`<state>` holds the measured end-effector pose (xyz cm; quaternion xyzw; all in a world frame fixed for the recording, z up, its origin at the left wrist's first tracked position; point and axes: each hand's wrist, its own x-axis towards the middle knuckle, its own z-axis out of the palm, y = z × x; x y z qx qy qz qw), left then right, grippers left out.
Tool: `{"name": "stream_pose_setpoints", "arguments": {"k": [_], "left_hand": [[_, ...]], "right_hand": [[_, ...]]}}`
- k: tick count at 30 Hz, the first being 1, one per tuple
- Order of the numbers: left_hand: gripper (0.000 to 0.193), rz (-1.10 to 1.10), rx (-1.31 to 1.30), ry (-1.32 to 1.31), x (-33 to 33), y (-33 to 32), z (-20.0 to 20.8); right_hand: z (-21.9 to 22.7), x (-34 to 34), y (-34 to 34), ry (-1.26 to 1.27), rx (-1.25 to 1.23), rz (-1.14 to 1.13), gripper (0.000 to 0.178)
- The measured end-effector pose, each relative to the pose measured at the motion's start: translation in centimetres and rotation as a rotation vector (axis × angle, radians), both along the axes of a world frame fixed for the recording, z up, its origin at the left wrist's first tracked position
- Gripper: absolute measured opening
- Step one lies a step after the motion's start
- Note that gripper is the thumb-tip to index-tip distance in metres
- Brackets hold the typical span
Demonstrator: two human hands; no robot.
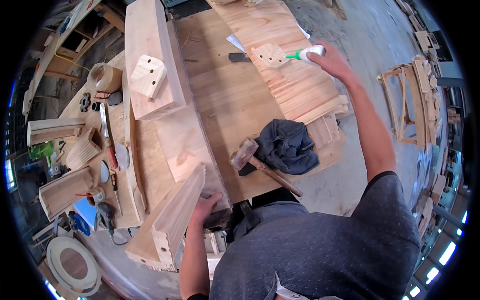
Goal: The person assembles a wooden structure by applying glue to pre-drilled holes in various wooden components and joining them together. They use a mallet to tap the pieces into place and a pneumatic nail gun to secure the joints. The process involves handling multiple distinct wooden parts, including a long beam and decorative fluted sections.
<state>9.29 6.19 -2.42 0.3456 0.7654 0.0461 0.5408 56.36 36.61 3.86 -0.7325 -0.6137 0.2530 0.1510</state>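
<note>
Right hand: in the upper right of the frame, fingers (320,59) are closing around a white bottle (313,53).
Nozzle: the green tip (294,56) is pointing left at the edge of a drilled block (270,55); contact cannot be confirmed.
Drilled block: it is lying on a wide board (300,90), upper centre.
Left hand: at lower centre, the hand (206,206) is resting by the edge of a grooved wooden piece (177,217); fingers are partly hidden, so grip cannot be told.
Beam: at upper left, a thick beam (147,30) is carrying a second block (148,76).
Mallet: at centre, a mallet (265,167) is lying beside a dark cloth (287,147).
</note>
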Motion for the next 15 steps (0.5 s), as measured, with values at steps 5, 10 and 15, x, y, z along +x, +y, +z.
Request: {"name": "stream_pose_setpoints", "arguments": {"k": [5, 10, 15], "left_hand": [[0.038, 0.008, -0.162, -0.072, -1.4, -0.8, -2.7], [0.035, 0.075, -0.101, -0.097, -1.4, -1.3, -3.1], [0.035, 0.048, -0.055, -0.079, -1.5, -1.4, -3.2]], "right_hand": [[-0.5, -0.4, 0.7, 0.018, -0.071, -0.062, 0.064], [-1.3, -0.4, 1.1, 0.073, -0.109, -0.077, 0.058], [-2.7, 0.4, 1.5, 0.063, -0.022, -0.029, 0.055]]}}
